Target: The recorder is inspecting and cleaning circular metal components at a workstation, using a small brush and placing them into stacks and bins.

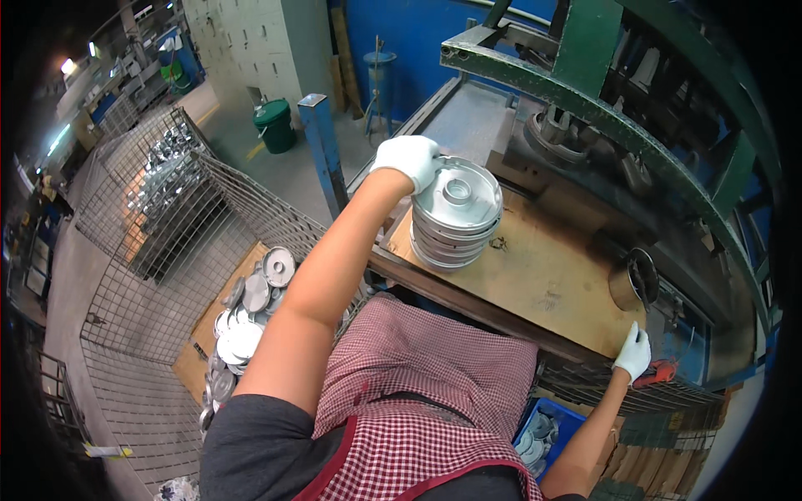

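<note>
At the left end of a wooden board (551, 292) stands a stack of round, silvery metal discs with raised rims and a ringed hub. My left hand (407, 160), in a white glove, is closed on the far left rim of the top metal disc (472, 204); its fingertips are partly hidden. On the far right, my right hand (633, 355), also gloved in white, touches the board's corner with fingers stretched out and nothing visible in them. Just beyond it, a dark-mouthed metal can (632, 280) sits on the board. A red object (657, 373) lies beside that hand, its kind unclear.
A green machine frame (585, 88) arches over the bench at the right. A blue post (324, 150) rises left of the board. Lower left, a wire cage (125, 367) holds loose discs (240, 338). A blue bin (547, 430) with metal parts is below the board.
</note>
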The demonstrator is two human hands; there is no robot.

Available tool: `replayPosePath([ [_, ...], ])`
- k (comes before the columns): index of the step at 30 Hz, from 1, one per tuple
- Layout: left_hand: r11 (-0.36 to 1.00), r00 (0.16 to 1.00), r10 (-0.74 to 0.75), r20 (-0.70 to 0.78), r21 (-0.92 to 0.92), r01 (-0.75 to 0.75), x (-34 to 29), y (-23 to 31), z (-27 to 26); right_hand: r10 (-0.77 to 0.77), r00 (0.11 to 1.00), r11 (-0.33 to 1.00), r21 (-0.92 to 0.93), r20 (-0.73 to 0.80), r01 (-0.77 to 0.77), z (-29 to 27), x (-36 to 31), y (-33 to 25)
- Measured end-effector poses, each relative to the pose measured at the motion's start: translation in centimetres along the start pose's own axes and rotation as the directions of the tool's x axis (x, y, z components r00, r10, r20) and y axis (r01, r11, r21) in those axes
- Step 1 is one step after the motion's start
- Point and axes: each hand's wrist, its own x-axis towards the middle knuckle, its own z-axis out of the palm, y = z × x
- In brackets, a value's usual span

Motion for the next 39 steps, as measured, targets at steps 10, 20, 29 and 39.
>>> replayPosePath([
  [10, 0.969, 0.936, 0.124, 0.329, -0.245, -0.042, 5.5, 2.7, -0.9, 0.116, 0.993, 0.988, 0.109, -0.036, -0.111, 2.0, 1.2, 0.8],
  [20, 0.976, 0.994, 0.037, 0.103, -0.219, -0.014, 4.6, 6.8, 3.1, -0.075, 0.996, 0.983, -0.168, -0.045, 0.067, 6.0, 5.9, 7.3],
  [29, 0.958, 0.999, 0.038, 0.011, -0.286, -0.034, 5.7, 6.0, 3.5, -0.294, 0.895, 0.878, -0.465, -0.336, 0.114, 5.8, 4.5, 6.2],
  [39, 0.987, 0.989, -0.003, 0.149, -0.161, 0.027, 7.0, 6.4, 4.6, -0.840, 0.395, 0.445, -0.055, -0.371, 0.894, 8.1, 9.3, 13.7],
])
